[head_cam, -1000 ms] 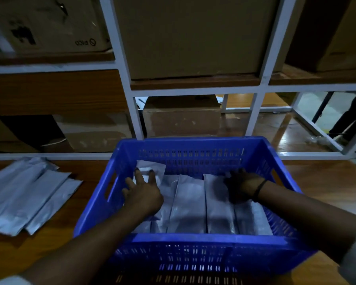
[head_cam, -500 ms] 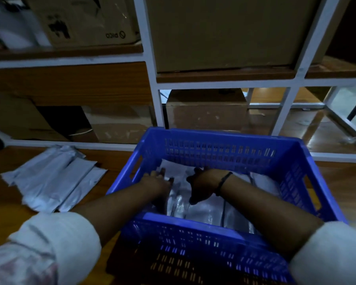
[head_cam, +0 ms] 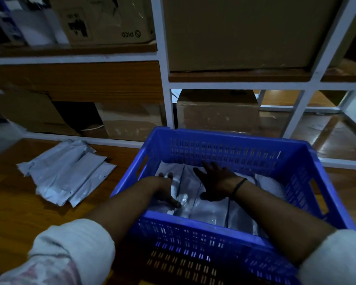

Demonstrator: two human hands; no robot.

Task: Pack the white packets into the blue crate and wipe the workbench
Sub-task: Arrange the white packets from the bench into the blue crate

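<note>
A blue slotted crate [head_cam: 230, 149] stands on the wooden workbench [head_cam: 14, 210], right of centre. Several white packets [head_cam: 210, 212] lie side by side on its floor. Both my hands are inside the crate. My left hand [head_cam: 165, 191] rests palm down on the leftmost packets, fingers spread. My right hand [head_cam: 216, 181], with a dark band at the wrist, lies flat on the middle packets, fingers apart. Neither hand grips anything. A loose pile of several more white packets [head_cam: 66, 171] lies on the bench left of the crate.
A white-framed shelf unit [head_cam: 164, 85] rises right behind the bench, holding cardboard boxes [head_cam: 216, 112] above and at bench level. Bare wood shows in front of the packet pile at the left and beyond the crate at the right.
The view has swung left and closer. My right hand went from the crate's right side to the middle, and both hands now lie flatter on the packets.
</note>
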